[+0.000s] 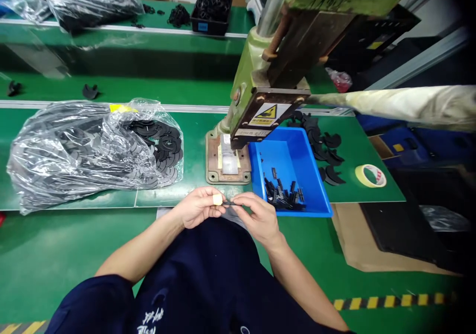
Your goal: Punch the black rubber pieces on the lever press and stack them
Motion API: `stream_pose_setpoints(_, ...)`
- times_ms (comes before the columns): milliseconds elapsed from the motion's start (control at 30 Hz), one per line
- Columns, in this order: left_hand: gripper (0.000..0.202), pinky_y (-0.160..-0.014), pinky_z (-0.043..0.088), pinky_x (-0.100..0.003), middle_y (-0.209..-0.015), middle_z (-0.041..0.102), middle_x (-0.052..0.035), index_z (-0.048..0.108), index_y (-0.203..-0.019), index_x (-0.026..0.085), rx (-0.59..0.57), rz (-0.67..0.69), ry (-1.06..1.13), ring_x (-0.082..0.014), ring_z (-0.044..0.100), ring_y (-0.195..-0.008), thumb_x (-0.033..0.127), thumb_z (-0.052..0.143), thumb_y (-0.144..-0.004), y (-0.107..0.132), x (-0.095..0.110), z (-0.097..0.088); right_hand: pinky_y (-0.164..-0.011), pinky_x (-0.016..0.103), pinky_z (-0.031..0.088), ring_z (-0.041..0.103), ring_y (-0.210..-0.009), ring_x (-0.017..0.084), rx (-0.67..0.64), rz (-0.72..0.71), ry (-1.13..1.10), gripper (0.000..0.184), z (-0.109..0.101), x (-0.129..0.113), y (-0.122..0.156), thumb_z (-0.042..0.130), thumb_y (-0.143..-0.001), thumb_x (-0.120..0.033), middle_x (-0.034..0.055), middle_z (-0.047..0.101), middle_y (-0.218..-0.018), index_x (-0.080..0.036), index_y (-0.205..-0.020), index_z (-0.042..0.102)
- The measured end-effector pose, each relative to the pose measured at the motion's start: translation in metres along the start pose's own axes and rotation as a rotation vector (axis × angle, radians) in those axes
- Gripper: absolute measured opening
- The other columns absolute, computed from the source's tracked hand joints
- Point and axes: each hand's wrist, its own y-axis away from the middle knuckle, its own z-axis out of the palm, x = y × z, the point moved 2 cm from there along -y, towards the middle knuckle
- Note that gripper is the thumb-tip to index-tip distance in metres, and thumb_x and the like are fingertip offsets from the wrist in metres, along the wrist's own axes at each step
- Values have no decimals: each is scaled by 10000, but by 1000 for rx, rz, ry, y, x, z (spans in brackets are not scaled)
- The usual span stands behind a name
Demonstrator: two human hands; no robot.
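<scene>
Both of my hands meet in front of my body, just short of the table's front edge. A small, thin black part point(227, 203) is pinched between them; its exact kind is too small to make out. My left hand point(200, 207) is closed on one end, with yellow tape wrapped on a finger or thumb tip. At the other end my right hand point(257, 216) grips with thumb and forefinger. Right behind them stands a green hand press point(256, 91), its ram above a metal base plate point(228, 175). To the right, a blue bin point(293, 150) holds several small black pieces point(280, 195).
A clear plastic bag point(82, 150) of curved black parts lies on the left. More curved black parts point(329, 160) and a tape roll point(371, 175) are at right. The press's wrapped lever point(401, 105) reaches out rightward. On the back shelf stands a black bin point(210, 26).
</scene>
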Motion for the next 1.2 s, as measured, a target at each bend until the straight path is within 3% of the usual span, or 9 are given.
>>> stream_pose_setpoints(433, 418, -571, 546, -166, -684, 689, -41, 661, -827, 98, -8, 7, -16, -108, 678, -595, 349, 923, -619, -6, -7, -11, -782, 301, 608, 711, -849, 159, -32, 16, 32, 226, 2, -5, 2, 618, -867, -104, 29, 745, -912, -259, -1012, 696)
stream_pose_setpoints(500, 397, -603, 548, -191, -774, 709, -53, 663, -846, 106, 12, 108, -88, -108, 678, -630, 372, 894, -663, -5, -7, -12, -784, 291, 602, 710, -841, 153, -36, 46, 20, 218, 3, -3, 2, 631, -860, -110, 21, 746, -906, -262, -999, 701)
stream_pose_setpoints(633, 269, -759, 561, -268, -988, 713, -88, 695, -877, 130, 19, 458, -403, -140, 683, -813, 350, 810, -774, -1, -6, -9, -737, 268, 590, 701, -793, 141, 0, 155, 4, 153, 2, 2, 1, 660, -854, -149, 1, 739, -856, -266, -943, 700)
stream_pose_setpoints(733, 171, -793, 549, -282, -1013, 704, -98, 712, -852, 149, 34, 632, -656, -173, 673, -915, 318, 734, -843, 2, -3, -6, -686, 256, 577, 684, -736, 131, 23, 254, -16, 91, 2, 7, -1, 686, -848, -201, -6, 734, -831, -263, -913, 699)
stream_pose_setpoints(967, 112, -787, 530, -282, -926, 724, -65, 688, -874, 167, 64, 763, -1084, -164, 673, -855, 250, 624, -915, -9, 21, 2, -663, 266, 584, 677, -695, 137, 41, 440, -123, 120, 6, 21, -1, 687, -857, -322, 10, 721, -823, -243, -946, 695)
stream_pose_setpoints(1100, 106, -835, 522, -289, -933, 727, -50, 684, -901, 184, 217, 947, -1316, -168, 676, -892, 205, 584, -928, -32, 49, -3, -799, 305, 610, 705, -881, 158, 91, 504, -177, 286, -6, 32, -2, 648, -889, -362, 75, 711, -1095, -244, -1149, 643)
stream_pose_setpoints(1200, 146, -874, 515, -305, -959, 721, -66, 686, -931, 179, 325, 1028, -1496, -185, 666, -940, 194, 541, -944, -58, 70, -10, -833, 316, 605, 709, -909, 168, 109, 525, -191, 278, -22, 37, 0, 643, -896, -376, 69, 730, -1053, -243, -1140, 648)
